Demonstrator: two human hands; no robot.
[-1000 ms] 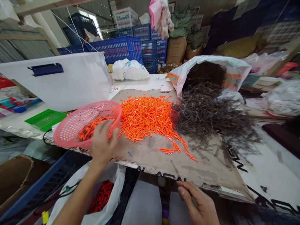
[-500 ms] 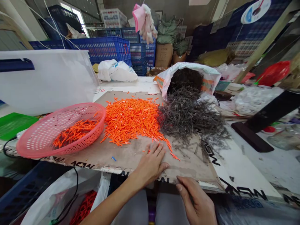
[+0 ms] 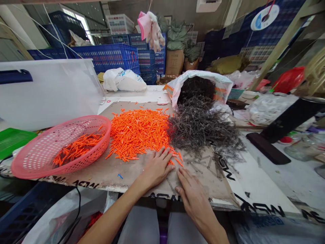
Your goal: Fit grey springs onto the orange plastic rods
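A heap of small, slender orange plastic pieces (image 3: 139, 132) lies on the brown cardboard (image 3: 122, 181). My left hand (image 3: 157, 167) rests palm down at the heap's near edge, its fingers stretched out and touching the closest pieces. Flat on the cardboard to its right is my right hand (image 3: 191, 188), fingers extended and nothing held. Just beyond that hand, a few orange pieces trail off the heap. Dark thin coil springs (image 3: 200, 125) form a tangled pile against the heap's right side, with several loose ones in front.
A pink perforated basket (image 3: 27, 152) holding orange pieces stands at left, before a large translucent bin (image 3: 50, 91). Springs spill from a white sack (image 3: 172, 89) at the back. A black stand (image 3: 269, 149) is at right. Below the table's front edge hangs a white bag (image 3: 53, 217).
My right hand has come up from the table's edge onto the cardboard, fingers now straighter. My left hand has moved slightly forward, and the trail of orange pieces is shorter, closer to the heap.
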